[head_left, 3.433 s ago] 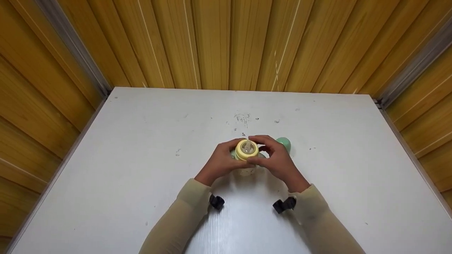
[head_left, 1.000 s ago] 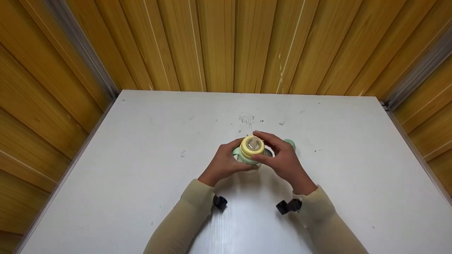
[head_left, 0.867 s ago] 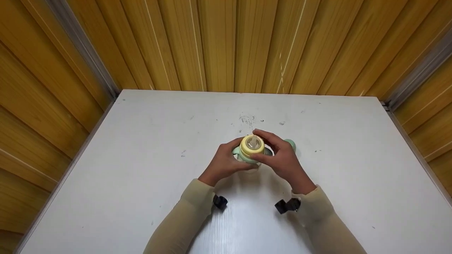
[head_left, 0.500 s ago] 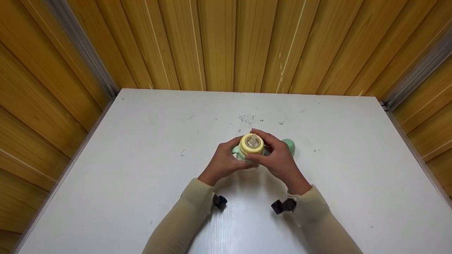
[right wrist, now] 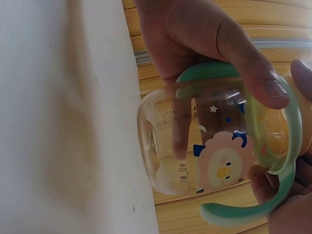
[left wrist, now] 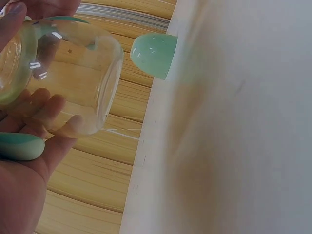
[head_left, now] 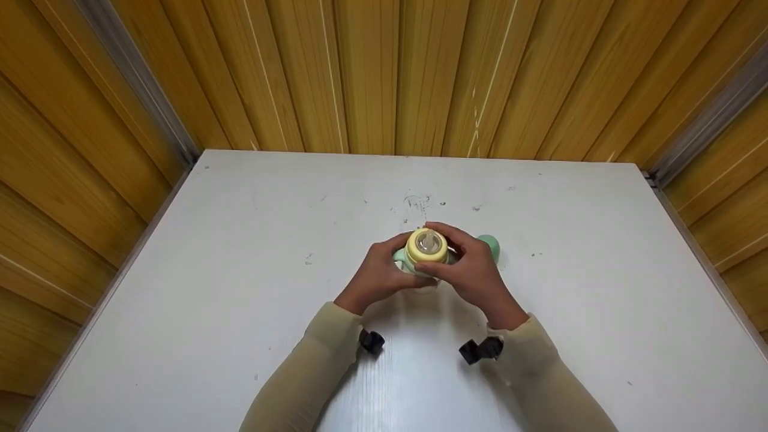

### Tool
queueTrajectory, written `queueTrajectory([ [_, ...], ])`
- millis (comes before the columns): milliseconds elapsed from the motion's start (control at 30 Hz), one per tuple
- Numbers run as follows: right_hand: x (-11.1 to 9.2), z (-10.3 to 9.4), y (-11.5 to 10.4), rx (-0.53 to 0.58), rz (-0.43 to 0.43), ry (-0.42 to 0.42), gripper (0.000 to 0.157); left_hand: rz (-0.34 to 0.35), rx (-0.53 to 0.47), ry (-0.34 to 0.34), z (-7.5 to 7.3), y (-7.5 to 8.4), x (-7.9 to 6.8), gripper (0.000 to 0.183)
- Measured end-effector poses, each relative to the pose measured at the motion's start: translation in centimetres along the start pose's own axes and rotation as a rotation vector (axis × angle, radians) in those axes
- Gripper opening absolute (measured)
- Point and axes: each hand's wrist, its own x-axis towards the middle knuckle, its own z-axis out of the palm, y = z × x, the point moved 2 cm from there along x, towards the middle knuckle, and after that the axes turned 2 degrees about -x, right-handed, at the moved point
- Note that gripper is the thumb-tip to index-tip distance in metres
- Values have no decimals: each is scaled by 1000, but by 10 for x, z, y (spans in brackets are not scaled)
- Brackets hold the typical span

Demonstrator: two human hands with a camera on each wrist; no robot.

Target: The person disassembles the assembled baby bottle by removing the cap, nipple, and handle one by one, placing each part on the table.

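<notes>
Left hand (head_left: 379,273) clasps the bottle (right wrist: 222,161); right hand (head_left: 473,267) grips its collar (head_left: 427,257), seemingly for screwing. Cap (head_left: 491,245) stands right. Next likely: level twist.

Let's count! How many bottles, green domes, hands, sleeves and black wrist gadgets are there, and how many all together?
Bottle: 1
Green dome: 1
Hands: 2 (left hand, right hand)
Sleeves: 2 (left sleeve, right sleeve)
Black wrist gadgets: 2 (left gadget, right gadget)
Total: 8
</notes>
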Motion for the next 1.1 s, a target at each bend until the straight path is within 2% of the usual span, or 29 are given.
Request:
queueTrajectory([
  [167, 0, -1, -1, 2, 9, -4, 64, -15, 3, -19, -1, -2, 2, 70],
  [333, 0, -2, 0, -16, 17, -17, 63, -21, -30, -36, -2, 4, 0, 69],
  [700, 0, -2, 0, 15, 24, -36, 61, -23, -67, -57, -4, 7, -1, 68],
  [967, -1, -2, -2, 60, -30, -56, 60, -69, -76, -91, -4, 4, -1, 67],
  [1100, -2, -3, -3, 70, -43, -66, 58, -71, -70, -105, -4, 4, -1, 67],
])
